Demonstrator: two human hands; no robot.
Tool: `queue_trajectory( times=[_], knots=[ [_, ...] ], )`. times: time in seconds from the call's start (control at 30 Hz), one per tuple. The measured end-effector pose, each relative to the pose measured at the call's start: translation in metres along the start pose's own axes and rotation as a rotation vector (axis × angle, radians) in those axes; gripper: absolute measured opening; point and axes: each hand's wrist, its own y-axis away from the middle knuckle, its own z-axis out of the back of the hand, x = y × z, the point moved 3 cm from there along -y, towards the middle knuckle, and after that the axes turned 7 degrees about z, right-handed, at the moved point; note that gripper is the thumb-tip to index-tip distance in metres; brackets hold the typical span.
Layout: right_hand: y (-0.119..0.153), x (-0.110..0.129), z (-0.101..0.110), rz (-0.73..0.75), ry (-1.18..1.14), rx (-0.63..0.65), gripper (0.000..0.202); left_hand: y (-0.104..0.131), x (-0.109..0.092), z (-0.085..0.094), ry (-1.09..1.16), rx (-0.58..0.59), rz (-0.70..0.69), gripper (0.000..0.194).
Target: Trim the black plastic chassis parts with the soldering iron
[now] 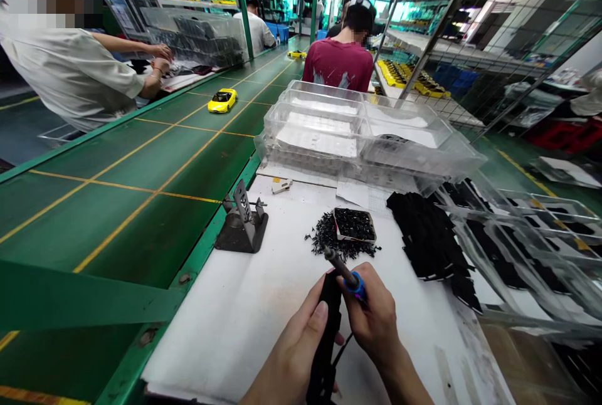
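Observation:
In the head view, my left hand is closed around a long black plastic part, held upright over the white work surface. A soldering iron with a blue grip is pinched in my right hand. Its dark metal barrel points up and left, just above the top end of the black part, and its cord hangs below my hand. Beyond the hands, small black pieces lie heaped around and inside a small box. A metal iron stand is at the left edge of the surface.
Clear plastic trays are stacked at the back. Black flat parts lie at the right beside more trays. Left runs a green conveyor belt carrying a yellow toy car. A co-worker in a white shirt works across it.

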Motion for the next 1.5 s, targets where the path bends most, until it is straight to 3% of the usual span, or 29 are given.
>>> queue_trajectory(
  times=[0.17,0.37,0.53,0.67,0.87,0.97,1.07,1.17,1.23,1.33,1.4,1.5],
  knots=[
    [-0.005,-0.003,0.003,-0.010,0.002,0.042,0.017,-0.004,-0.002,0.004,-0.010,0.030,-0.005,0.081],
    [-0.009,-0.008,0.009,-0.100,-0.039,-0.020,0.018,-0.008,-0.004,0.011,-0.009,0.156,-0.031,0.075],
    [-0.012,-0.014,0.008,-0.280,-0.098,0.010,0.022,-0.014,-0.006,0.020,0.023,0.268,-0.043,0.064],
    [-0.018,-0.015,0.009,-0.484,-0.203,0.035,0.033,-0.022,-0.001,0.022,0.230,0.385,0.022,0.064],
    [-0.030,-0.014,0.014,-0.727,-0.467,0.088,0.030,-0.028,-0.002,0.017,0.501,0.472,0.071,0.055],
    [-0.035,-0.013,0.013,-0.791,-0.598,0.085,0.032,-0.029,-0.009,0.026,0.299,0.386,0.041,0.057],
    [-0.040,-0.011,0.014,-0.768,-0.631,0.032,0.033,-0.017,-0.029,0.052,-0.245,0.135,-0.110,0.063],
    [-0.045,-0.008,0.016,-0.738,-0.607,-0.009,0.032,0.011,-0.057,0.068,-0.823,-0.071,-0.204,0.069],
    [-0.049,-0.003,0.016,-0.716,-0.576,-0.027,0.030,0.029,-0.073,0.061,-1.074,-0.111,-0.242,0.069],
    [-0.055,0.007,0.015,-0.690,-0.517,-0.048,0.027,0.038,-0.085,0.033,-1.264,-0.259,-0.340,0.090],
    [-0.059,0.015,0.014,-0.694,-0.510,-0.061,0.026,0.031,-0.081,0.015,-1.308,-0.279,-0.378,0.092],
    [-0.062,0.025,0.013,-0.708,-0.538,-0.072,0.025,0.016,-0.067,0.004,-1.298,-0.325,-0.420,0.082]
  ],
)
